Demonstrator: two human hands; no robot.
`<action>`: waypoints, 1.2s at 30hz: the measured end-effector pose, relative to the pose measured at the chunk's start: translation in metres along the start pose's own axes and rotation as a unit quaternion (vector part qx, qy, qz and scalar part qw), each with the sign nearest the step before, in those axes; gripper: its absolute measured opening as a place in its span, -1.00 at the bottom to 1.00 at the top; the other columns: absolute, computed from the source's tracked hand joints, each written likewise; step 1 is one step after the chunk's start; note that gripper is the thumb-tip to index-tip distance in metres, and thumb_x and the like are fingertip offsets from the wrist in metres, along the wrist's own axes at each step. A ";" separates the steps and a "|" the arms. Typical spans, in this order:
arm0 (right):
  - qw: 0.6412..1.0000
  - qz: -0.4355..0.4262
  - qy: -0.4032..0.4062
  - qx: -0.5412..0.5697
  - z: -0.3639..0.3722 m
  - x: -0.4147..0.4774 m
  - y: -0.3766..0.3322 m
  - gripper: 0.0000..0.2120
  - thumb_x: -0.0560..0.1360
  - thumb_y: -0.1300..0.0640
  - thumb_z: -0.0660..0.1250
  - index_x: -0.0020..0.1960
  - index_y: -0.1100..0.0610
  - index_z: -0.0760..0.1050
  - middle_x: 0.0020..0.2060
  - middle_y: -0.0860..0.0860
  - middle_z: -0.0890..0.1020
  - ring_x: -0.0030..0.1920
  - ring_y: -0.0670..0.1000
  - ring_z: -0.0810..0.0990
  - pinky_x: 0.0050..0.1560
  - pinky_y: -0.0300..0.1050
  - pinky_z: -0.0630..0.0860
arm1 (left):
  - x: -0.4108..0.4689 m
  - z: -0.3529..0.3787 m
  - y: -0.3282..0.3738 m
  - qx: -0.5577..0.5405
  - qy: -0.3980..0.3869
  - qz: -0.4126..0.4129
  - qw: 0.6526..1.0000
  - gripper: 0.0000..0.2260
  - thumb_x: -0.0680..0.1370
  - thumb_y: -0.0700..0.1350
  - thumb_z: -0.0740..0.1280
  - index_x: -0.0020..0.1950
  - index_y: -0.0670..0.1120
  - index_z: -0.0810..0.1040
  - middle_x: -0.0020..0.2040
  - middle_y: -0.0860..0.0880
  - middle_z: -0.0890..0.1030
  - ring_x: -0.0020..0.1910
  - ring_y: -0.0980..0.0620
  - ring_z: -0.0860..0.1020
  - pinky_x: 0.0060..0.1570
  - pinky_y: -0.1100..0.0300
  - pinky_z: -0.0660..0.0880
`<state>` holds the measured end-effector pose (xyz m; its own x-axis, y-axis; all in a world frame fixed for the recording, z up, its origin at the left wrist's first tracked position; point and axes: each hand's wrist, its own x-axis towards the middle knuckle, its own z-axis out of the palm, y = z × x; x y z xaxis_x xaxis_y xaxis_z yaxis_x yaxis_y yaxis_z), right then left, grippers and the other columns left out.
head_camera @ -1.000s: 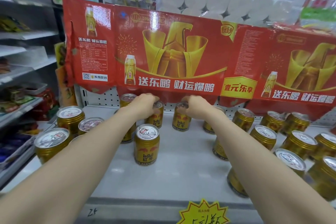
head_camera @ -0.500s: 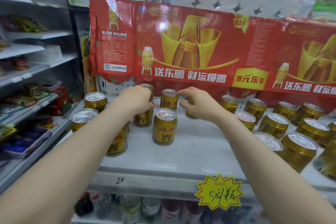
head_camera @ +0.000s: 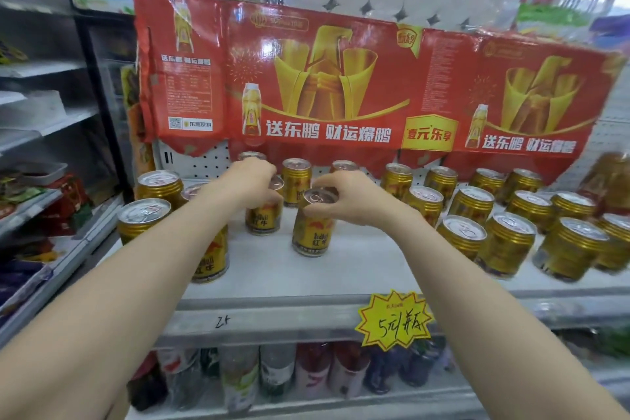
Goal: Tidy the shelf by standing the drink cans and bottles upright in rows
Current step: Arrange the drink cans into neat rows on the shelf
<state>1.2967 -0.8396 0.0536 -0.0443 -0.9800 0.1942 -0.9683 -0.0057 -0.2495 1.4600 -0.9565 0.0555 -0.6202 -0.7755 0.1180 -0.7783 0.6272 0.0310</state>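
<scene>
Several gold drink cans stand upright on the white shelf (head_camera: 358, 269). My left hand (head_camera: 249, 181) grips the top of one gold can (head_camera: 262, 220) in the middle of the shelf. My right hand (head_camera: 347, 196) grips the rim of another gold can (head_camera: 312, 232), which stands slightly nearer me and to the right. Behind them a back row of cans (head_camera: 296, 181) lines the pegboard wall. More cans (head_camera: 508, 245) stand in rows on the right, and a few cans (head_camera: 143, 218) on the left, one partly hidden by my left forearm.
A red cardboard banner (head_camera: 341, 85) hangs over the back of the shelf. A yellow price tag (head_camera: 393, 320) sticks to the shelf's front edge. Bottles (head_camera: 276, 372) fill the lower shelf. Other shelving (head_camera: 30, 208) with packets runs along the left.
Both hands have drawn back from the rear row toward me. My right hand now holds the front can by its rim, and my left hand holds a can beside it. The camera pulled back.
</scene>
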 end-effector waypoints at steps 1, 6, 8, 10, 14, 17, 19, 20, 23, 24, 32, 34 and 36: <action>1.000 0.019 -0.008 -0.018 -0.006 -0.002 0.008 -0.56 0.48 -0.17 0.40 0.19 0.13 0.58 -0.02 0.04 0.65 -0.06 0.03 0.59 -0.03 0.06 0.58 | -0.002 -0.001 0.005 -0.010 -0.004 0.013 1.000 -0.52 0.55 0.12 0.36 0.37 -0.13 0.47 0.28 -0.13 0.55 0.22 -0.15 0.51 0.09 0.04 0.48; 0.994 0.095 -0.002 -0.048 -0.019 -0.008 0.043 -0.54 0.50 -0.12 0.39 0.29 0.12 0.55 0.12 0.07 0.65 0.03 0.07 0.59 -0.09 -0.08 0.54 | -0.010 0.002 0.026 -0.068 0.002 0.069 0.995 -0.49 0.53 0.11 0.40 0.40 -0.11 0.47 0.31 -0.12 0.55 0.24 -0.13 0.52 0.15 0.01 0.52; 0.994 0.102 0.002 -0.033 -0.018 -0.009 0.048 -0.56 0.52 -0.10 0.38 0.32 0.10 0.52 0.13 0.05 0.64 -0.01 0.03 0.56 -0.19 -0.15 0.47 | -0.009 0.005 0.032 -0.076 0.005 0.079 0.994 -0.48 0.52 0.10 0.41 0.41 -0.09 0.46 0.33 -0.11 0.54 0.26 -0.13 0.51 0.16 0.02 0.51; 0.994 0.106 0.003 -0.021 -0.017 -0.009 0.049 -0.59 0.53 -0.07 0.37 0.32 0.08 0.52 0.14 0.04 0.64 -0.01 0.02 0.56 -0.19 -0.17 0.48 | -0.008 0.008 0.035 -0.080 0.007 0.083 0.993 -0.48 0.53 0.10 0.40 0.44 -0.07 0.44 0.36 -0.11 0.52 0.29 -0.14 0.49 0.17 0.02 0.49; 0.994 0.107 -0.002 -0.016 -0.015 -0.007 0.053 -0.56 0.56 -0.06 0.33 0.40 0.06 0.45 0.25 0.06 0.59 0.15 0.08 0.58 -0.03 -0.11 0.54 | -0.005 0.012 0.031 -0.105 0.008 0.087 0.991 -0.45 0.56 0.12 0.35 0.51 -0.03 0.36 0.43 -0.07 0.47 0.35 -0.11 0.45 0.21 0.04 0.47; 0.994 0.107 -0.001 -0.018 -0.014 -0.007 0.055 -0.53 0.57 -0.05 0.32 0.44 0.03 0.40 0.29 0.05 0.56 0.20 0.08 0.56 -0.02 -0.12 0.52 | -0.007 0.011 0.029 -0.129 0.014 0.078 0.988 -0.50 0.55 0.16 0.33 0.44 -0.03 0.46 0.35 -0.06 0.54 0.28 -0.08 0.50 0.14 0.05 0.51; 0.994 0.106 0.007 -0.013 -0.014 -0.006 0.057 -0.53 0.56 -0.06 0.33 0.44 0.01 0.41 0.29 0.04 0.56 0.20 0.07 0.55 -0.01 -0.13 0.51 | -0.008 0.012 0.031 -0.122 0.040 0.069 0.989 -0.50 0.50 0.26 0.34 0.29 -0.05 0.57 0.21 -0.05 0.62 0.16 -0.06 0.55 0.03 0.05 0.55; 0.994 0.106 0.009 -0.011 -0.014 -0.006 0.058 -0.52 0.55 -0.07 0.34 0.43 0.01 0.41 0.30 0.04 0.56 0.20 0.07 0.55 -0.01 -0.13 0.50 | -0.008 0.014 0.032 -0.116 0.051 0.063 0.990 -0.47 0.47 0.31 0.33 0.24 -0.05 0.60 0.16 -0.04 0.63 0.11 -0.05 0.56 -0.04 0.06 0.55; 0.994 0.106 0.007 -0.014 -0.012 -0.004 0.061 -0.51 0.55 -0.08 0.34 0.44 0.00 0.41 0.31 0.04 0.56 0.20 0.07 0.55 -0.02 -0.14 0.49 | -0.009 0.015 0.035 -0.090 0.057 0.069 0.992 -0.41 0.47 0.32 0.32 0.34 -0.06 0.52 0.26 -0.07 0.56 0.19 -0.08 0.52 -0.01 0.08 0.50; 0.994 0.105 0.006 -0.016 -0.012 -0.004 0.062 -0.51 0.56 -0.08 0.33 0.45 0.01 0.40 0.31 0.04 0.55 0.21 0.07 0.55 -0.02 -0.14 0.49 | -0.008 0.015 0.035 -0.088 0.046 0.077 0.992 -0.42 0.50 0.27 0.33 0.40 -0.06 0.48 0.32 -0.08 0.52 0.24 -0.10 0.50 0.06 0.06 0.50; 0.995 0.096 0.008 -0.025 -0.004 -0.004 0.063 -0.52 0.59 -0.04 0.28 0.48 -0.01 0.35 0.38 0.05 0.49 0.27 0.09 0.53 0.18 0.04 0.56 | -0.005 0.023 0.036 -0.094 0.061 0.087 0.990 -0.66 0.55 0.13 0.35 0.18 -0.08 0.58 0.06 -0.06 0.63 0.00 -0.07 0.56 -0.15 0.10 0.49; 0.995 0.092 0.013 -0.034 -0.002 -0.004 0.063 -0.53 0.60 -0.03 0.26 0.49 0.00 0.34 0.38 0.08 0.46 0.28 0.11 0.51 0.22 0.05 0.52 | -0.007 0.022 0.037 -0.093 0.069 0.080 0.990 -0.68 0.54 0.14 0.35 0.13 -0.07 0.59 0.02 -0.05 0.63 -0.02 -0.06 0.57 -0.17 0.11 0.48; 0.996 0.083 0.013 -0.036 -0.003 -0.006 0.063 -0.54 0.60 -0.01 0.26 0.48 0.01 0.35 0.38 0.08 0.46 0.30 0.12 0.49 0.24 0.04 0.50 | -0.007 0.021 0.037 -0.093 0.067 0.070 0.991 -0.67 0.53 0.15 0.35 0.11 -0.07 0.60 -0.01 -0.04 0.64 -0.04 -0.05 0.57 -0.16 0.09 0.52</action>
<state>1.2350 -0.8339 0.0392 -0.2111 -0.9608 0.1796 -0.9620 0.1717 -0.2121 1.4334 -0.9293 0.0350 -0.6925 -0.6714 0.2640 -0.6463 0.7400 0.1866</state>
